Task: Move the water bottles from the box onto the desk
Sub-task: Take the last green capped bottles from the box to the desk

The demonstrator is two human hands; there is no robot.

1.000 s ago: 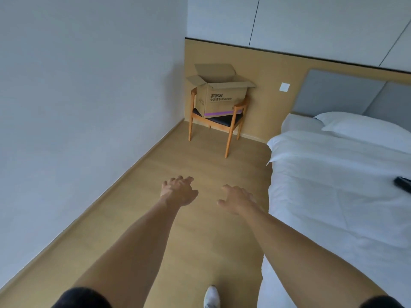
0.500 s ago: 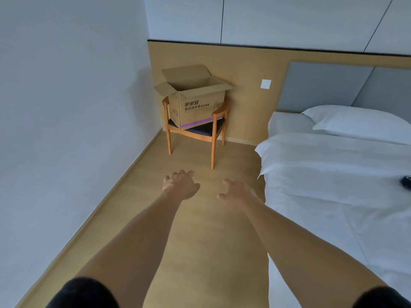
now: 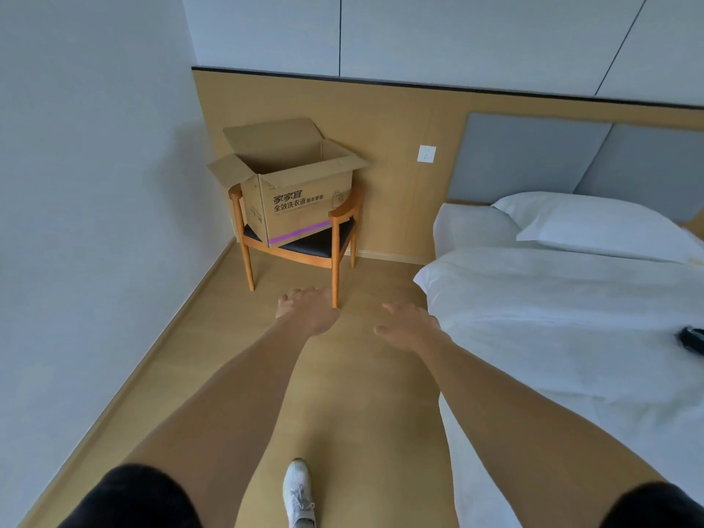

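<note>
An open cardboard box (image 3: 301, 200) with a purple stripe and printed text sits on a wooden chair (image 3: 335, 238) in the room's far left corner. Its flaps stand open; its inside is hidden, so no water bottles show. No desk is in view. Both my arms reach forward over the floor. My left hand (image 3: 306, 308) hangs just short of the chair's front leg, fingers loosely curled, holding nothing. My right hand (image 3: 407, 325) is beside it near the bed's corner, fingers relaxed and empty.
A bed (image 3: 552, 318) with white sheets and a pillow (image 3: 594, 226) fills the right side. A dark object (image 3: 691, 339) lies on it at the right edge. A white wall runs along the left. Wooden floor leads to the chair. My white shoe (image 3: 299, 493) steps forward.
The box and chair have come closer and larger in view as I walk toward them. Both hands stay outstretched and empty.
</note>
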